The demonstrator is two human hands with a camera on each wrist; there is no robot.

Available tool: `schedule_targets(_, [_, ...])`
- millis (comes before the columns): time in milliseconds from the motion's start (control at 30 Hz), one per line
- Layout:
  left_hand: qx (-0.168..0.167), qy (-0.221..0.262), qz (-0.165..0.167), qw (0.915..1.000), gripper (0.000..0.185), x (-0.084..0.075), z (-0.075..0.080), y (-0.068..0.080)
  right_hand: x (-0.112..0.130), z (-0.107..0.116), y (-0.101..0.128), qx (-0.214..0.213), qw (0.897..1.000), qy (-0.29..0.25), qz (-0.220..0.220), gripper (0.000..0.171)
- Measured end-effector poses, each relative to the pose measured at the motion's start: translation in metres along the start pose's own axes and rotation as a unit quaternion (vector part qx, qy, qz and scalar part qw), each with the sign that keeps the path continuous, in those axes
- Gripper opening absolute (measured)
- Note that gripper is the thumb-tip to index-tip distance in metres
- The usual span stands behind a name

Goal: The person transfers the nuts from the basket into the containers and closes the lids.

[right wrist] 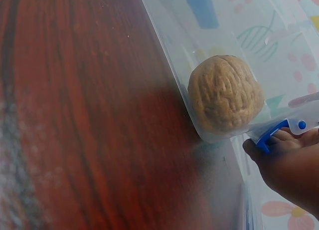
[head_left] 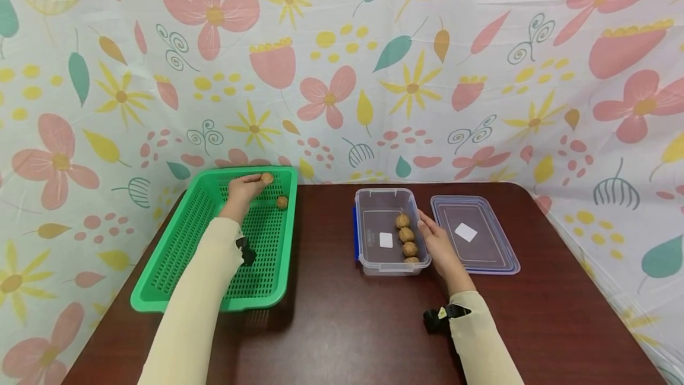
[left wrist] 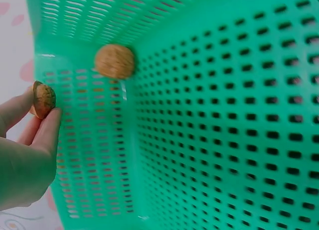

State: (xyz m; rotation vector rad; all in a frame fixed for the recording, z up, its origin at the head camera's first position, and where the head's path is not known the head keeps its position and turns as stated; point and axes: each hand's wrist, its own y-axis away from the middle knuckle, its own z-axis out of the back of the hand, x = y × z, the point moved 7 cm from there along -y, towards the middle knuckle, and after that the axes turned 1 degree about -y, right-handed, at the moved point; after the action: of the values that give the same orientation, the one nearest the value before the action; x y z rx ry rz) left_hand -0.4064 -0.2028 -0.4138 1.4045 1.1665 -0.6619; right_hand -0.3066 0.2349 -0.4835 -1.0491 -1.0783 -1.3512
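Walnut transfer, pick-up step: left hand [head_left: 243, 189] is pinching a walnut [head_left: 266, 178] at the basket's [head_left: 160, 278] far end while right hand [head_left: 435, 242], fingers relaxed, is steadying the box [head_left: 369, 263] holding four walnuts; next move likely calls for carrying it across the bench [head_left: 331, 325].

Brown wrinkled walnut [head_left: 266, 178] pinched above green basket [head_left: 160, 281].

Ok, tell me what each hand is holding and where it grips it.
The left hand pinches a walnut by its sides between the fingertips, inside the green basket. The right hand rests against the clear container; holding nothing.
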Motion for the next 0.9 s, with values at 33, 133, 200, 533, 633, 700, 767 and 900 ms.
schedule_targets(33, [0.000, -0.063, -0.022, 0.9978, 0.046, -0.004, -0.002, 0.003, 0.000, 0.000, 0.000, 0.001, 1.000, -0.001, -0.001, 0.050])
schedule_targets(133, [-0.013, -0.146, -0.075, 0.9863, 0.046, -0.012, -0.007, 0.003, 0.001, 0.000, 0.000, 0.000, 1.000, 0.000, -0.003, 0.050])
schedule_targets(200, [-0.012, -0.138, -0.094, 0.9860, 0.046, -0.016, -0.011, 0.001, 0.001, 0.000, -0.001, -0.002, 1.000, 0.004, -0.004, 0.051])
schedule_targets(533, [-0.013, -0.105, -0.130, 0.9858, 0.044, -0.043, -0.042, 0.010, 0.003, -0.001, -0.001, -0.003, 1.000, 0.011, 0.001, 0.050])
schedule_targets(633, [-0.012, -0.086, -0.141, 0.9861, 0.043, -0.051, -0.056, 0.013, 0.003, -0.001, -0.002, -0.005, 1.000, 0.009, 0.003, 0.050])
schedule_targets(700, [-0.008, -0.073, -0.151, 0.9857, 0.043, -0.054, -0.065, 0.014, 0.004, 0.000, -0.004, -0.006, 1.000, 0.003, 0.005, 0.050])
schedule_targets(767, [-0.003, -0.065, -0.159, 0.9852, 0.041, -0.056, -0.075, 0.015, 0.004, 0.000, -0.004, -0.006, 1.000, 0.001, 0.006, 0.051])
schedule_targets(900, [0.012, -0.046, -0.156, 0.9866, 0.040, -0.050, -0.091, 0.016, 0.000, -0.001, -0.001, 0.001, 1.000, 0.003, 0.000, 0.051])
